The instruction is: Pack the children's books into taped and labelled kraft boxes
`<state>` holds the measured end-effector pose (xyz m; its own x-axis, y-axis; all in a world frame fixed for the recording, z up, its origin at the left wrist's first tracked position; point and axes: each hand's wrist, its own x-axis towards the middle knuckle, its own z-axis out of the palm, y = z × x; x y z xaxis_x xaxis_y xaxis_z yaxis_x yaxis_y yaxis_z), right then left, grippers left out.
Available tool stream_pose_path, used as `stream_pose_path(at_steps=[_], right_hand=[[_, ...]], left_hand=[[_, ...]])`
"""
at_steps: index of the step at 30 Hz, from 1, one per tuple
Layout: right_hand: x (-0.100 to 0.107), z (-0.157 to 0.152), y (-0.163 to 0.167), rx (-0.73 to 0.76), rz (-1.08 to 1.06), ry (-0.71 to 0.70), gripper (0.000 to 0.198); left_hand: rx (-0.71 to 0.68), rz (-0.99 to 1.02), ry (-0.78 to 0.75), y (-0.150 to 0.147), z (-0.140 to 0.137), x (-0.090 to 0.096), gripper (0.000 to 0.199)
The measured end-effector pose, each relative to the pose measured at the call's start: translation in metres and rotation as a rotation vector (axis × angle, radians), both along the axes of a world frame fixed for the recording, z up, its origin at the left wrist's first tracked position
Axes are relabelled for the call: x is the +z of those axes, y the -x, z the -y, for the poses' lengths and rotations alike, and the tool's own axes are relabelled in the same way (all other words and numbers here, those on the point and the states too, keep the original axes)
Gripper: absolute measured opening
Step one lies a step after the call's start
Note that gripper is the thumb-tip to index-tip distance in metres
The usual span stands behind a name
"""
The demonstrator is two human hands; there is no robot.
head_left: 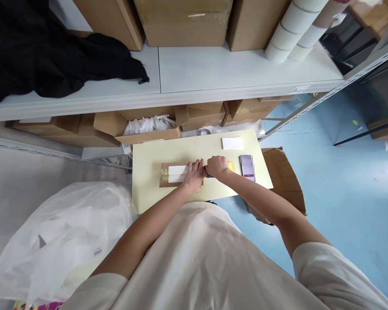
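Fingers spread, the left hand [194, 175] lies on the right end of a long, white-labelled brown cardboard box [177, 174] on the pale yellow tabletop [146, 170], apparently steadying it, while the right hand [217, 167] clenches a mostly hidden blue-and-yellow object [230, 165] just right.

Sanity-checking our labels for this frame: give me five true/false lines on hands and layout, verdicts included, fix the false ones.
1. The left hand rests on the cardboard package. True.
2. The right hand lies flat with its fingers spread. False: it is closed like a fist on a mostly hidden item with yellow showing.
3. The phone lies on the tabletop, to the right of the right hand. True.
4. The black cloth lies on the tabletop. False: it lies on the shelf.
5. The white rectangular item is under the left hand. False: it lies near the tabletop's far edge, apart from both hands.
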<state>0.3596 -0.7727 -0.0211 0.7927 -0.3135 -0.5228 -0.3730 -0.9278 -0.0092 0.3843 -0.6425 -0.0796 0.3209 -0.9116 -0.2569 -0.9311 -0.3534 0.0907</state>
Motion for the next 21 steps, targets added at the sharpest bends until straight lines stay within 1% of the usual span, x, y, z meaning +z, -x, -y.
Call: stream_pose_path(at_steps=[4,9,12,14,16,18,19,21], right_hand=[[0.001,-0.005,0.004,0.033,-0.019,0.063,0.036],[0.004,-0.009,0.007,0.057,-0.015,0.120,0.025],[0.004,-0.015,0.006,0.053,0.000,0.137,0.023],[0.001,-0.020,0.009,0.045,0.011,0.139,0.024],[-0.005,-0.023,0.016,0.031,0.014,0.138,0.023],[-0.010,-0.018,0.030,0.005,0.005,0.137,0.024],[-0.012,-0.013,0.039,-0.013,-0.001,0.142,0.026],[-0.013,0.005,0.057,-0.093,0.007,0.167,0.038]], left_hand=[[-0.001,-0.007,0.008,-0.002,-0.001,0.002,0.085],[-0.032,0.021,0.057,-0.001,0.004,0.001,0.071],[-0.040,0.009,0.099,-0.001,0.004,0.000,0.070],[-0.019,-0.017,0.114,-0.001,0.000,0.000,0.068],[0.015,-0.041,0.120,-0.003,-0.007,0.000,0.063],[0.047,-0.061,0.128,-0.004,-0.013,-0.001,0.057],[0.057,-0.071,0.133,-0.004,-0.015,-0.001,0.054],[0.070,-0.091,0.136,-0.004,-0.016,0.000,0.052]])
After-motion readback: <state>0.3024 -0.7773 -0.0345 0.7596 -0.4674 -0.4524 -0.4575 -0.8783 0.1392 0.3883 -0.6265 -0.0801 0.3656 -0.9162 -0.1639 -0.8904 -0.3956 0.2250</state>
